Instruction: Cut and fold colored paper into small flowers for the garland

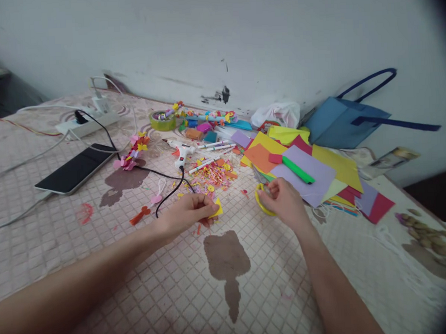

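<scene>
Between the thumb and fingers of my left hand (193, 208) is a small piece of yellow paper (218, 208). My right hand (284, 198) is closed around the yellow handle of a pair of scissors (262, 200), whose blades point away toward the sheets of coloured paper (307, 170). Beyond my hands lies a heap of tiny paper scraps (214, 176). A white glue gun (182, 151) rests behind my left hand, its black cord curving down close to my wrist. A green marker (298, 169) lies on a lilac sheet.
At the left are a tablet (77, 169) and a white power strip (88, 125) with cables. Tape (163, 121) and decorated sticks lie near the wall. A blue bag (345, 120) stands at the back right. Ginger-like roots (428, 233) and white string (403, 257) are at the right.
</scene>
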`<action>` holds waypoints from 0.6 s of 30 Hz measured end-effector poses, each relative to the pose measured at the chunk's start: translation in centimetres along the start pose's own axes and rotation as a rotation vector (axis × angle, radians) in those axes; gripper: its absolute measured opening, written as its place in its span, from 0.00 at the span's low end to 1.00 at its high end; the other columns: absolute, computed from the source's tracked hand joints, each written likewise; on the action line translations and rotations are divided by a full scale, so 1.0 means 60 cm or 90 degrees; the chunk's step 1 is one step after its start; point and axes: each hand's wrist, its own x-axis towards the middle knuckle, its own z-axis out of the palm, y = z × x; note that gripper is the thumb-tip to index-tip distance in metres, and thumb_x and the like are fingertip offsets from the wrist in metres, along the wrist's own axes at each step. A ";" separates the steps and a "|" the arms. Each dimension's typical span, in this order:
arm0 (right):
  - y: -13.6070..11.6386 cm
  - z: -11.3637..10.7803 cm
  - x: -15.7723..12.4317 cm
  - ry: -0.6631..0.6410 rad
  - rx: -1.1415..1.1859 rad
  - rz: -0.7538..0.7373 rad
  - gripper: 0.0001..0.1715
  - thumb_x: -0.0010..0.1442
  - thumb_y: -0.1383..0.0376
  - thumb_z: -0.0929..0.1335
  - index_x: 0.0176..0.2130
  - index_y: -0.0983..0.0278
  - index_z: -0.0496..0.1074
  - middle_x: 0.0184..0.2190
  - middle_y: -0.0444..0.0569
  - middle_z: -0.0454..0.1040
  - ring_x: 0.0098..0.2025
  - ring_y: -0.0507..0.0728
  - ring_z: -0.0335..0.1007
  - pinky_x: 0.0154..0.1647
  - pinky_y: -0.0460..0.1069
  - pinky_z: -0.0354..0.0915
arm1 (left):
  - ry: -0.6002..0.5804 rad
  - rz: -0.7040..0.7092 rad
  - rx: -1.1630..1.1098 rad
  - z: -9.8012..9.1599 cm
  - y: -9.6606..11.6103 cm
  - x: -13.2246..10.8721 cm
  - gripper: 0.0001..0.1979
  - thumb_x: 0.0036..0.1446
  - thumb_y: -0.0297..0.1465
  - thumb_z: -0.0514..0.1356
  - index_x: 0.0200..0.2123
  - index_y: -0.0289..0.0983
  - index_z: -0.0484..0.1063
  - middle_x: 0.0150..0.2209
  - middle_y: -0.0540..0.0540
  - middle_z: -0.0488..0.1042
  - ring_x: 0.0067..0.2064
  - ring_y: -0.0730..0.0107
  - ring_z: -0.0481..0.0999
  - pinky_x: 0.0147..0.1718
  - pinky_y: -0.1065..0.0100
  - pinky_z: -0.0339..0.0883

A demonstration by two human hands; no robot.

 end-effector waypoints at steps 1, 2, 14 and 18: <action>0.017 0.001 0.005 -0.018 -0.052 0.001 0.18 0.48 0.54 0.68 0.32 0.63 0.62 0.29 0.49 0.68 0.31 0.58 0.64 0.33 0.52 0.60 | 0.004 -0.002 0.001 0.000 0.001 -0.001 0.12 0.52 0.36 0.60 0.27 0.32 0.67 0.22 0.51 0.69 0.24 0.78 0.68 0.27 0.73 0.62; 0.031 0.003 0.008 -0.034 -0.083 0.006 0.18 0.48 0.53 0.68 0.32 0.63 0.61 0.30 0.50 0.68 0.32 0.59 0.64 0.34 0.52 0.60 | 0.008 -0.002 0.002 0.000 0.003 -0.001 0.12 0.52 0.36 0.60 0.27 0.32 0.67 0.23 0.51 0.69 0.24 0.78 0.68 0.26 0.74 0.62; 0.053 0.003 0.013 -0.078 -0.170 0.075 0.15 0.54 0.58 0.64 0.37 0.65 0.58 0.31 0.55 0.69 0.34 0.62 0.68 0.31 0.51 0.58 | 0.003 0.044 -0.044 -0.003 0.039 0.013 0.11 0.51 0.35 0.61 0.26 0.33 0.67 0.24 0.50 0.72 0.25 0.78 0.69 0.27 0.74 0.63; 0.031 -0.006 0.009 -0.045 0.045 0.121 0.19 0.53 0.55 0.64 0.39 0.64 0.57 0.31 0.51 0.68 0.29 0.58 0.67 0.27 0.49 0.59 | 0.014 0.070 -0.054 -0.011 0.040 0.017 0.12 0.52 0.36 0.61 0.27 0.32 0.67 0.25 0.49 0.73 0.26 0.77 0.72 0.27 0.74 0.63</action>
